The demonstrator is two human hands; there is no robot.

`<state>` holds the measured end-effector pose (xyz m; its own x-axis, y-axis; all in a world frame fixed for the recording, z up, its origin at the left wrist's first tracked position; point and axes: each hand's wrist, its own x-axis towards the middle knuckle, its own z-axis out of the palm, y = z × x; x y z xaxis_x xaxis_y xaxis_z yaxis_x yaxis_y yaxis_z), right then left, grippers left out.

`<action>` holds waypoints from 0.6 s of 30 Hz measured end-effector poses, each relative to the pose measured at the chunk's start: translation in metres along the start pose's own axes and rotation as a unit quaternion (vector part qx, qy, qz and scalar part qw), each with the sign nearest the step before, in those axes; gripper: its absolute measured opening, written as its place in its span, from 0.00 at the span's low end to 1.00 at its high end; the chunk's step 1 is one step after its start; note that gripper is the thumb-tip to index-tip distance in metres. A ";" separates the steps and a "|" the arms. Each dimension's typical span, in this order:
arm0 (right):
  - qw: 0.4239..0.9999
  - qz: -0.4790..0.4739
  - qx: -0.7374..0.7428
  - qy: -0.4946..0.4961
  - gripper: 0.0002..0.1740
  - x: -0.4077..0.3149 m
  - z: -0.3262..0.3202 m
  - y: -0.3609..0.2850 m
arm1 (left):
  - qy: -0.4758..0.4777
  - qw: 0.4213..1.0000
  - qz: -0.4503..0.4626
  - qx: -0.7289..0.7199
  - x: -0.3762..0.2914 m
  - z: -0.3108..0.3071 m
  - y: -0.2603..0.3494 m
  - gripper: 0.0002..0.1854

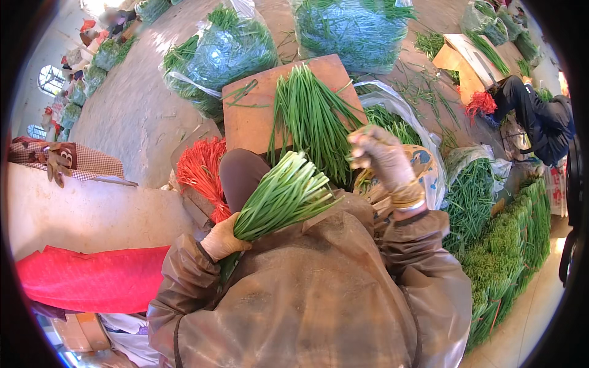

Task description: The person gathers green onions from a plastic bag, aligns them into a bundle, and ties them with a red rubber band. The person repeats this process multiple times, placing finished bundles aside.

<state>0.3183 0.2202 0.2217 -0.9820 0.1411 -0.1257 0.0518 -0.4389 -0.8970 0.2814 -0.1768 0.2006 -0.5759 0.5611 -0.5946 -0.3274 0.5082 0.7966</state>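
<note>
My left hand (225,241), in a worn glove, grips a bunch of garlic chives (280,198) by its lower part. The bunch tilts up to the right across my lap, its pale cut ends at the top. My right hand (379,154), also gloved, is raised to the right of the bunch with its fingers curled. Blur at its fingertips hides whether they pinch anything. Beyond both hands, a loose heap of chives (308,115) lies on a tilted wooden board (248,122), its tips hanging over the near edge.
Red ties (201,170) lie left of my knee. Clear bags of chives (230,55) (352,34) stand behind the board. At right are an open bag (469,198) and stacked, tied bundles (506,257). A co-worker (543,115) sits at far right. Red cloth (96,278) lies at left.
</note>
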 end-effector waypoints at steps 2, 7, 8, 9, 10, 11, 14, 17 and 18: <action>0.949 0.027 -0.313 -0.010 0.20 0.006 -0.049 0.023 | 0.011 1.000 0.019 -0.013 -0.001 -0.001 0.001 0.37; 0.909 -0.051 -0.413 -0.017 0.28 -0.006 0.038 0.003 | 0.020 0.999 0.018 0.046 0.008 0.005 0.003 0.36; 0.896 -0.075 -0.435 -0.048 0.23 0.002 0.049 0.010 | 0.013 0.998 0.029 0.062 0.013 0.005 -0.001 0.35; 0.882 -0.102 -0.454 -0.077 0.17 0.014 0.052 0.017 | 0.007 0.996 0.041 0.080 0.015 0.004 -0.003 0.35; 0.883 -0.148 -0.439 -0.069 0.14 0.022 0.047 0.022 | -0.010 0.998 0.034 0.055 0.012 0.005 0.002 0.35; 0.883 -0.194 -0.423 -0.061 0.11 0.029 0.041 0.023 | -0.033 0.999 0.021 0.028 0.007 0.005 0.010 0.35; 0.883 -0.183 -0.412 0.133 0.13 0.041 -0.007 0.004 | -0.073 0.995 -0.013 -0.067 -0.007 -0.001 0.016 0.35; 0.614 0.002 -0.766 0.192 0.11 0.043 -0.070 0.012 | -0.075 0.981 -0.085 -0.156 -0.021 -0.019 0.014 0.34; 0.572 0.152 -0.800 0.095 0.12 0.043 -0.083 0.028 | -0.046 0.980 -0.084 -0.175 -0.028 -0.017 0.020 0.34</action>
<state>0.2925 0.2877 0.1564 -0.8536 0.4350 -0.2866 0.4648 0.8844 -0.0419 0.2787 -0.1933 0.2354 -0.4261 0.5537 -0.7155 -0.6589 0.3520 0.6648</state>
